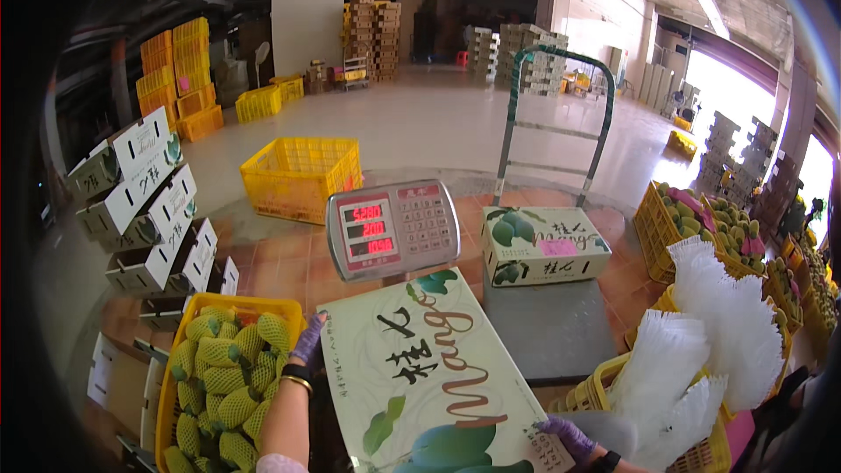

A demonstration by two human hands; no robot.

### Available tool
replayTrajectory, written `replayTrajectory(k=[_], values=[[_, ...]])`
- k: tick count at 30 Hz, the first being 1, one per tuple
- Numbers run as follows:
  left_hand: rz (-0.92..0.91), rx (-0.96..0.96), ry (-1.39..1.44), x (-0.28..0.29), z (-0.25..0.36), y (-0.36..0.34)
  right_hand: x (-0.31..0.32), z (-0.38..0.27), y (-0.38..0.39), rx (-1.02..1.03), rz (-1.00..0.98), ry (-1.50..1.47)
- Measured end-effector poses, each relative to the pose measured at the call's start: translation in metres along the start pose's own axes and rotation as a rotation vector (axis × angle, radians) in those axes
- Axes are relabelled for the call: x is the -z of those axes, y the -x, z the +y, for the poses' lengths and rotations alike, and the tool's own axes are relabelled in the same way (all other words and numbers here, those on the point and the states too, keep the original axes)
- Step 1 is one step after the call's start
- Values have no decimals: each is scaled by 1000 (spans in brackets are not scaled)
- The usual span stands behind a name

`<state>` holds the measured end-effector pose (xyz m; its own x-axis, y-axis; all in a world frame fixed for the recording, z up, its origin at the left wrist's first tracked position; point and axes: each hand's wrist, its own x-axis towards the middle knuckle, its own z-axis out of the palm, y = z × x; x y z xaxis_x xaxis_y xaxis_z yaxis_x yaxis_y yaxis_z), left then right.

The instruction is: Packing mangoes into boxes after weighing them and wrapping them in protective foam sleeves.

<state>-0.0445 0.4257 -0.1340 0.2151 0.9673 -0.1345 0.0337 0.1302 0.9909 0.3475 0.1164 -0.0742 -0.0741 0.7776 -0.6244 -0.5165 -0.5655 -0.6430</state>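
Note:
A pale green printed mango carton (420, 342) is held tilted in front of me, its lid facing up. My left hand (309, 343), in a purple glove, is closed on its left edge. At the carton's lower right corner, my right hand (568, 440), also gloved in purple, grips the side. Just beyond the carton stands a scale display (392, 228) with red lit digits and a keypad. A second, closed mango carton (547, 250) rests on the grey scale platform (552, 333). Left of my forearm, mangoes in green foam nets (229, 377) fill a yellow crate (293, 308).
Open cartons (149, 210) are piled at the left. An open yellow crate (298, 177) stands on the floor beyond the display. Behind the platform rises a metal push handle (561, 52). At right are white foam sleeves (661, 359) in yellow crates, and crates of mangoes (688, 215).

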Motion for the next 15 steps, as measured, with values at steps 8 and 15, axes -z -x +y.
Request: replayTrajectory(k=[8,15], values=[[216,137,-843,-65,40,77,-3,5,4,518,234,785],[-16,-254,-876,-129,9,276,0,24,12,769,279,1341]])
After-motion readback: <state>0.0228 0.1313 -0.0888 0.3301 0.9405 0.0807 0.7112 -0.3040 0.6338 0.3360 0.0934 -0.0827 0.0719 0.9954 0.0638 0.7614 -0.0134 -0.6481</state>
